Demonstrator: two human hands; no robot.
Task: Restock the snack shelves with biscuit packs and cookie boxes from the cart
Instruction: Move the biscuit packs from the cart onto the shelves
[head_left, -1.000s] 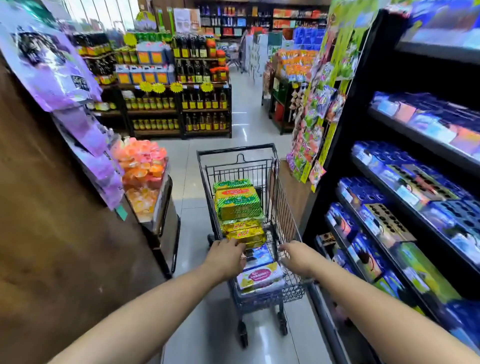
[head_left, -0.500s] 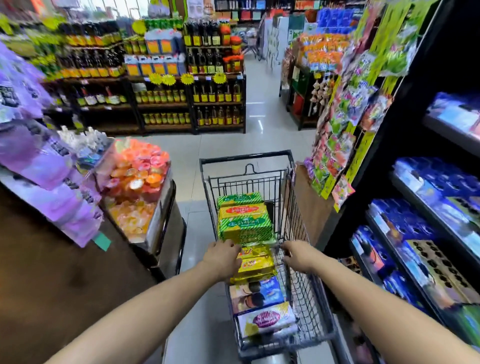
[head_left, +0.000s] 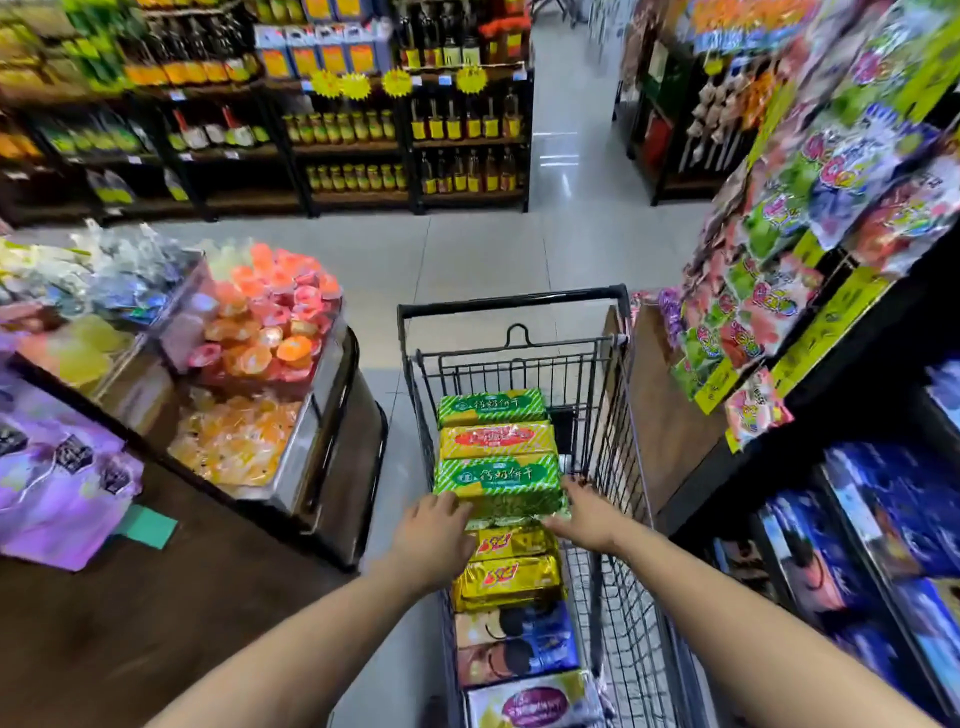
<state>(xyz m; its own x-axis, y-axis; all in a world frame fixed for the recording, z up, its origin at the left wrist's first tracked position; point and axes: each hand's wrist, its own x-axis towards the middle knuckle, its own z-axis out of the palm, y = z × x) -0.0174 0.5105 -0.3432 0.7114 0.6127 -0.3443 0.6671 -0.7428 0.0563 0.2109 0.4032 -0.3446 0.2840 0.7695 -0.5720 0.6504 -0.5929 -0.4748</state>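
**Both hands on the nearest green biscuit pack**

The left hand (head_left: 431, 535) rests on the near left corner of the pack. Its back hides the fingers, so I cannot tell whether they have closed. The right hand (head_left: 587, 512) lies along the right end with its fingers fairly straight, touching but not curled round.

Between them is the green biscuit pack (head_left: 498, 480), on top of the row in the cart (head_left: 511, 310). It is just in front of a red-label pack (head_left: 496, 440), with gold packs (head_left: 511, 579) below on the near side.

The pack is probably light. Its glossy film looks slippery and the biscuits inside are brittle, so it is best pressed gently at the 2 short ends, or supported from underneath, and not squeezed in the middle.

The snack shelf (head_left: 857, 384) stands just to the right of the cart.
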